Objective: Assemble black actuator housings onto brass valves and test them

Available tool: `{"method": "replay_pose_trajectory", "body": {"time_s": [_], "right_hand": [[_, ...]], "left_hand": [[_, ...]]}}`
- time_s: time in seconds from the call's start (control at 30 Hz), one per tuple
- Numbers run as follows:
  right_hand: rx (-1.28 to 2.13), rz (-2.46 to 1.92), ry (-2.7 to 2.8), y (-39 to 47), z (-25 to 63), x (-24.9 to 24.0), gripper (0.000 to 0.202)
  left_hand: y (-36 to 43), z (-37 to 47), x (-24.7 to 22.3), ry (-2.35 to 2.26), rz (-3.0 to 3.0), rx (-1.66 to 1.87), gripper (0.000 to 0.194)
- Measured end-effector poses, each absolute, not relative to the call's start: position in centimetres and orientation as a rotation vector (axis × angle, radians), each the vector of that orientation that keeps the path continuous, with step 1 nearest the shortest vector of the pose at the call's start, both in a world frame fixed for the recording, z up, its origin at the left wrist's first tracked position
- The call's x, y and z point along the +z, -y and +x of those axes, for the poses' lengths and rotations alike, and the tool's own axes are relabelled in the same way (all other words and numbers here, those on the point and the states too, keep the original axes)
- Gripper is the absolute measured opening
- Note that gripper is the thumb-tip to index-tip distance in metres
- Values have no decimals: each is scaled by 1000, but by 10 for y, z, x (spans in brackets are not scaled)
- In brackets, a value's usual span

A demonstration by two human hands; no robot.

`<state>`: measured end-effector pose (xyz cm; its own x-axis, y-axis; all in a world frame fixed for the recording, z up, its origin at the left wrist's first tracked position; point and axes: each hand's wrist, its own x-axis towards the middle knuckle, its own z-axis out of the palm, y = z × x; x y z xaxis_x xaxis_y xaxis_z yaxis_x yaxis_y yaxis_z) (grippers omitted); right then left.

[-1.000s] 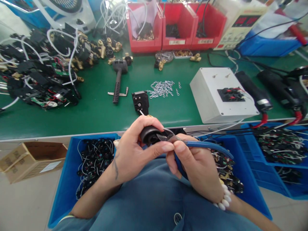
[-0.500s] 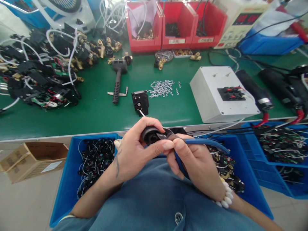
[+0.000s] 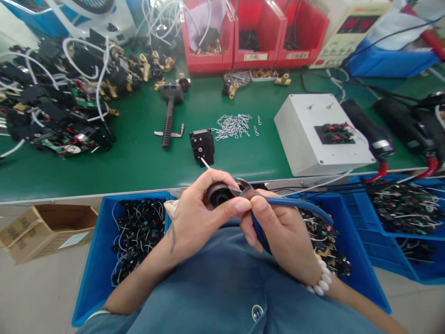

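Held in front of my body, a round black part (image 3: 218, 194) with a hollow middle sits in my left hand (image 3: 198, 218), closed around it. My right hand (image 3: 278, 227) grips blue-handled cutting pliers (image 3: 299, 202). Their dark jaws are parted and lie at the right rim of the round part; whether they touch it I cannot tell. The left thumb reaches to the right fingertips near the pliers' pivot. Just beyond my hands, a black boxy module (image 3: 202, 147) with a white tube stands on the green bench (image 3: 139, 174).
Behind the module lie a heap of wire clips (image 3: 232, 126) and a black-handled tool (image 3: 170, 111). A grey box (image 3: 323, 134) stands right, tangled assemblies (image 3: 59, 102) left. Red bins (image 3: 208, 62) line the back. Blue crates (image 3: 92, 260) sit below the bench edge.
The pliers' jaws have opened wider and drawn back slightly from the middle of the round part. Both hands stay in nearly the same place.
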<state>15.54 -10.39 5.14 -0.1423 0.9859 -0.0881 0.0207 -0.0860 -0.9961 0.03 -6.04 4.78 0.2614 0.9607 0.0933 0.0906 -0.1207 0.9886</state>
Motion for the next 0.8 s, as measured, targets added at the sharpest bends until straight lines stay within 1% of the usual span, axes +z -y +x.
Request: {"method": "replay_pose_trajectory", "body": {"time_s": [0.1,0.27,0.5,0.63,0.7,0.8], "right_hand": [[1494,-1180,1225,104,155,56,54],[1599,-1149,1123,104,154,57,49],[1552,-1149,1111,104,153,57,49],[1651,-1134,1074,104,155,56,50],[1688,-1118,1058,104,154,56,49],[1654,-1116,1054,103,152,57,47]], "left_hand": [[59,1,47,-997,1471,1093,30],[61,-1,47,-999,1525,1076,23],[60,0,47,-1039,1509,1071,23],[60,1,46,-1005,1520,1117,26],[60,1,47,-995,1530,1104,24],[62,0,47,-1018,1507,1070,21]]}}
